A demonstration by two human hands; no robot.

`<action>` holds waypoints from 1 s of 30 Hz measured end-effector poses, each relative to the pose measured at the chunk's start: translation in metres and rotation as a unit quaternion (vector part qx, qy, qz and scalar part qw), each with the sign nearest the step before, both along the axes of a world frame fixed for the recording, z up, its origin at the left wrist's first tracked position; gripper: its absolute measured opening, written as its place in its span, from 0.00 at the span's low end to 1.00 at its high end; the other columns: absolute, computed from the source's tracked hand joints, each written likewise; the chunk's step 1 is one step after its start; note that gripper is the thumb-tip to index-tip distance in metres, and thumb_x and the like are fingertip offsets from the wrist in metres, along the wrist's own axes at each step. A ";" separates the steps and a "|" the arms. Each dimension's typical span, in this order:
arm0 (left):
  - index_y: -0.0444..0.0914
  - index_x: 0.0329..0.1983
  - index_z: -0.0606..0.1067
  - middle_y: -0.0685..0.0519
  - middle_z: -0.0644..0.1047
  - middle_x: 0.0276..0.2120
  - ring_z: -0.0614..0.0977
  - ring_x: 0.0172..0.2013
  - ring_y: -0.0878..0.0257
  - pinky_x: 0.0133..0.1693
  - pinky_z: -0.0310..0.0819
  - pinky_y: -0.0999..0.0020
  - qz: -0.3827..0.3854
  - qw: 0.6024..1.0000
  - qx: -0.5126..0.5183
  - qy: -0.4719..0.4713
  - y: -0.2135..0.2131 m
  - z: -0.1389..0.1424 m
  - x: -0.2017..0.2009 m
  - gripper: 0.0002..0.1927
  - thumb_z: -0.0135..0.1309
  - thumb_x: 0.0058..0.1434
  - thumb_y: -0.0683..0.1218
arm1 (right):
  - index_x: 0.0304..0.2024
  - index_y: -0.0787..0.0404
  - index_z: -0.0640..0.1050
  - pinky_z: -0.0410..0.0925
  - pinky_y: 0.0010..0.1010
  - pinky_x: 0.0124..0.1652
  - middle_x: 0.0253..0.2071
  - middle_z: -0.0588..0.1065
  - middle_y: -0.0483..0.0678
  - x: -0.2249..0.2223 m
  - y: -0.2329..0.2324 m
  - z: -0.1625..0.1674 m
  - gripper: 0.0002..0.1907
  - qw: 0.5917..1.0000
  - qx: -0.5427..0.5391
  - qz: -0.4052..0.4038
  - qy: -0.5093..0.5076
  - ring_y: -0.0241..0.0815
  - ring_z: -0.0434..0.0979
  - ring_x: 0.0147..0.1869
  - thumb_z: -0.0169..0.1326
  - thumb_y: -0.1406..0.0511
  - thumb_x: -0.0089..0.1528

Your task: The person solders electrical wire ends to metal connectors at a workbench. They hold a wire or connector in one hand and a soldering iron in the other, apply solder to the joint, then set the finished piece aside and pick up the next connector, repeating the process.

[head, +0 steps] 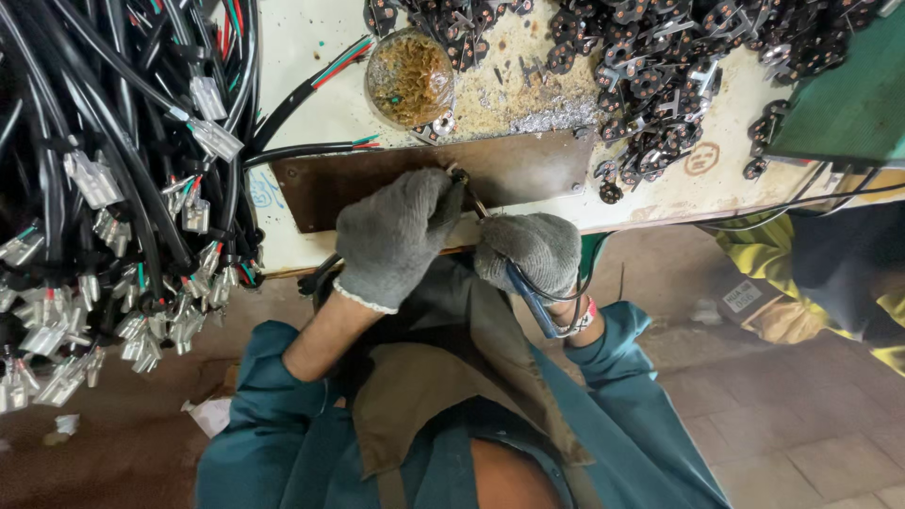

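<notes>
Two gloved hands meeting at brown plate edge: left hand pinching small black part, right hand gripping blue-handled soldering iron. Best kept steady, tip close, clear of cable bundle.

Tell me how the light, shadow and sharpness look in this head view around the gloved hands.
Head view: even overhead light on the pale bench top, no harsh glare; left hand and right hand in grey gloves are sharp; the dark cable bundle keeps visible detail; the floor below sits dimmer; slight wide-angle bending shows at the edges.
</notes>
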State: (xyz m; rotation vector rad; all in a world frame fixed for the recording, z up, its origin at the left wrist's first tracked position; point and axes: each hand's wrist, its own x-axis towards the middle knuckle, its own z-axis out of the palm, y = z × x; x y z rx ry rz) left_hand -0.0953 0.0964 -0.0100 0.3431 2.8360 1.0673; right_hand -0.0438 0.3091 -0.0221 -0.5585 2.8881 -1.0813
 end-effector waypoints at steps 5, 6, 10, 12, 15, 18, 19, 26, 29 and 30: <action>0.42 0.44 0.77 0.51 0.76 0.30 0.80 0.29 0.52 0.27 0.72 0.55 -0.046 0.998 -0.031 -0.006 0.003 0.002 0.003 0.15 0.61 0.55 0.51 | 0.41 0.56 0.82 0.72 0.39 0.34 0.34 0.80 0.48 -0.004 0.005 0.003 0.16 0.999 -0.004 0.041 -0.015 0.51 0.81 0.34 0.69 0.64 0.51; 0.43 0.44 0.77 0.51 0.75 0.30 0.80 0.30 0.52 0.27 0.72 0.55 -0.046 0.998 -0.030 -0.009 0.003 0.002 0.003 0.15 0.61 0.55 0.51 | 0.41 0.56 0.82 0.72 0.39 0.33 0.34 0.80 0.48 -0.005 0.005 0.002 0.16 0.999 -0.001 0.045 -0.024 0.51 0.81 0.34 0.69 0.64 0.50; 0.44 0.44 0.75 0.52 0.76 0.33 0.80 0.32 0.53 0.31 0.73 0.56 -0.029 0.999 -0.005 -0.022 0.002 0.002 0.001 0.09 0.61 0.63 0.49 | 0.40 0.56 0.80 0.73 0.39 0.35 0.33 0.79 0.49 -0.005 -0.001 -0.002 0.13 0.998 -0.056 -0.003 0.032 0.52 0.82 0.35 0.67 0.69 0.53; 0.44 0.42 0.76 0.52 0.76 0.32 0.81 0.32 0.53 0.30 0.73 0.56 -0.035 0.999 -0.021 -0.027 0.001 0.001 0.000 0.09 0.61 0.63 0.49 | 0.38 0.55 0.79 0.74 0.39 0.35 0.31 0.79 0.48 -0.004 -0.005 -0.002 0.12 0.995 -0.069 -0.036 0.067 0.51 0.82 0.35 0.65 0.73 0.55; 0.43 0.43 0.77 0.52 0.77 0.33 0.81 0.32 0.53 0.31 0.74 0.56 -0.032 0.999 -0.005 -0.012 0.001 -0.001 0.000 0.09 0.61 0.62 0.48 | 0.38 0.54 0.81 0.72 0.40 0.36 0.30 0.78 0.49 -0.001 -0.006 -0.001 0.12 0.997 -0.018 -0.044 -0.061 0.54 0.81 0.36 0.67 0.69 0.52; 0.43 0.44 0.78 0.52 0.79 0.35 0.82 0.32 0.53 0.32 0.75 0.57 -0.022 0.999 0.018 0.016 0.000 -0.004 -0.001 0.09 0.61 0.61 0.47 | 0.39 0.56 0.80 0.74 0.41 0.36 0.32 0.80 0.50 -0.001 -0.004 0.000 0.10 0.994 -0.073 -0.061 0.052 0.53 0.81 0.35 0.66 0.69 0.56; 0.44 0.44 0.78 0.51 0.79 0.35 0.82 0.31 0.53 0.32 0.75 0.58 -0.019 0.999 0.026 0.019 0.001 -0.004 -0.001 0.09 0.61 0.61 0.47 | 0.40 0.57 0.80 0.74 0.41 0.37 0.33 0.80 0.50 -0.001 -0.002 0.000 0.11 0.996 -0.073 -0.047 0.036 0.54 0.81 0.35 0.66 0.68 0.56; 0.43 0.41 0.78 0.51 0.79 0.33 0.81 0.30 0.52 0.31 0.75 0.55 -0.027 1.000 0.009 -0.011 0.001 -0.002 -0.005 0.06 0.61 0.62 0.47 | 0.39 0.57 0.81 0.72 0.39 0.36 0.33 0.79 0.50 -0.007 0.001 0.005 0.09 0.998 -0.055 -0.027 -0.031 0.55 0.81 0.34 0.66 0.66 0.57; 0.42 0.42 0.78 0.50 0.79 0.33 0.81 0.30 0.51 0.31 0.75 0.55 -0.038 0.999 0.016 -0.029 0.000 0.000 -0.005 0.08 0.60 0.61 0.47 | 0.32 0.60 0.81 0.68 0.36 0.29 0.28 0.77 0.50 -0.009 0.002 0.010 0.09 0.852 -0.242 -0.208 -0.415 0.49 0.76 0.29 0.62 0.62 0.64; 0.42 0.41 0.78 0.50 0.78 0.33 0.81 0.30 0.51 0.31 0.75 0.55 -0.041 0.999 0.014 -0.032 0.000 0.000 -0.005 0.08 0.60 0.61 0.47 | 0.29 0.61 0.82 0.65 0.34 0.27 0.26 0.76 0.51 -0.010 0.002 0.011 0.14 0.703 -0.319 -0.279 -0.571 0.46 0.74 0.27 0.59 0.60 0.67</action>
